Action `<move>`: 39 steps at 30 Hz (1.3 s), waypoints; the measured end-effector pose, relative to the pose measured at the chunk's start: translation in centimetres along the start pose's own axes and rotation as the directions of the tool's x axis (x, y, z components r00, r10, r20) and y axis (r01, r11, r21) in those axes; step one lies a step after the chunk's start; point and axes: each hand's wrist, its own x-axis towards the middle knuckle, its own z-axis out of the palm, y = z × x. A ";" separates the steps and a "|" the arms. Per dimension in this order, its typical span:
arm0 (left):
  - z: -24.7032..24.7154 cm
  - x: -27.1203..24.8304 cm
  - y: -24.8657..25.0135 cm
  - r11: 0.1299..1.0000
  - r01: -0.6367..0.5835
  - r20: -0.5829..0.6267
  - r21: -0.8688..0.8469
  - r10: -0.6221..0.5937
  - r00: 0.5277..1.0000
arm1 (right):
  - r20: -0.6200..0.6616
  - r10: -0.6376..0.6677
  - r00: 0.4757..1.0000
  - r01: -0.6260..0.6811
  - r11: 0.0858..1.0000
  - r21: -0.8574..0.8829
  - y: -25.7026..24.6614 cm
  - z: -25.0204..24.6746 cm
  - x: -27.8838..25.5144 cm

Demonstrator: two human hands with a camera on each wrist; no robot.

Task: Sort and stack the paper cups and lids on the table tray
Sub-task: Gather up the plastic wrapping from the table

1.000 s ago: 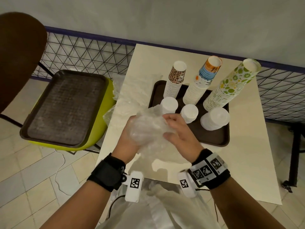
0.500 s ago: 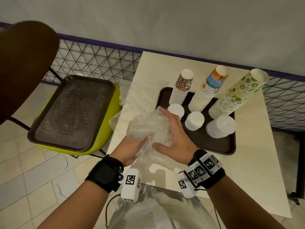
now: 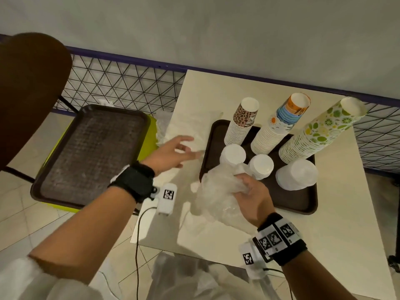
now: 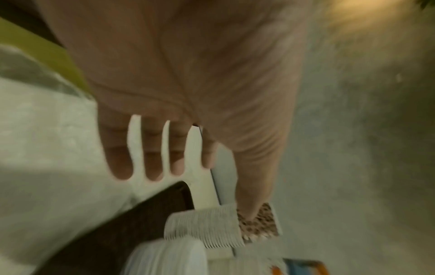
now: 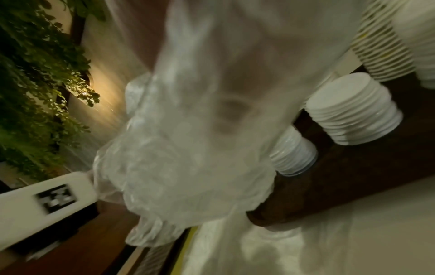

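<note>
Head view, nearest to me: my right hand [image 3: 252,195] is clenched around a crumpled clear plastic bag [image 3: 216,191], which bunches up over the near left corner of the brown tray [image 3: 298,204] on the white surface [image 3: 337,245]. From the right wrist the plastic fills most of the picture and is too blurred for me to tell whether anything is inside it. My left hand [image 3: 173,153] is released, fingers spread and holding nothing, out over the surface's left edge just above a flat sheet of loose plastic [image 3: 184,128]; the left wrist view shows its palm [image 4: 179,74] wide open.

On the tray, the near row holds three short piles of white lids: a small lid pile [image 3: 232,153] on the left, partly behind the bag, a second lid pile [image 3: 260,165] in the middle, and a wide lid pile [image 3: 297,174] on the right. All three stand upright, flat faces up.

Behind them rise three tall columns of nested paper cups, mouths upward, their long axes leaning away from me and to the right: a leopard-print cup stack [image 3: 242,122], a blue-and-orange cup stack [image 3: 279,124] with a sun drawing, and a lime-patterned cup stack [image 3: 320,131], which tilts most. Any writing on the cups is too small for me to read.

Off to the left, a second brown tray [image 3: 91,152] lies on a yellow-green chair seat [image 3: 149,135].
</note>
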 end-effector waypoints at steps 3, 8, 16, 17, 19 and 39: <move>-1.5 6.1 -0.3 0.970 -0.050 -0.177 0.236 0.094 0.980 | -0.013 0.028 1.000 -0.028 0.999 0.037 1.2 -0.3 0.9; -2.7 14.5 -2.8 0.594 0.118 -0.294 0.795 0.208 0.933 | 0.070 0.027 0.997 -0.019 0.993 -0.112 2.0 -0.1 2.7; -1.9 18.5 -5.8 0.468 0.139 -0.224 0.873 0.132 0.966 | -0.005 -0.001 1.000 0.000 0.990 -0.144 3.2 0.6 4.3; -1.9 18.5 -5.6 0.494 0.128 -0.237 0.860 0.165 0.957 | -0.004 -0.002 1.000 0.001 0.988 -0.152 3.3 0.5 4.3; -1.9 18.2 -4.9 0.554 0.088 -0.271 0.828 0.257 0.928 | 0.003 0.003 1.000 -0.002 0.985 -0.170 3.2 0.3 4.3; 5.5 -6.0 -1.1 0.871 -0.395 0.018 0.292 0.407 0.913 | 0.089 -0.201 0.976 0.199 0.980 0.024 -3.5 -0.5 2.5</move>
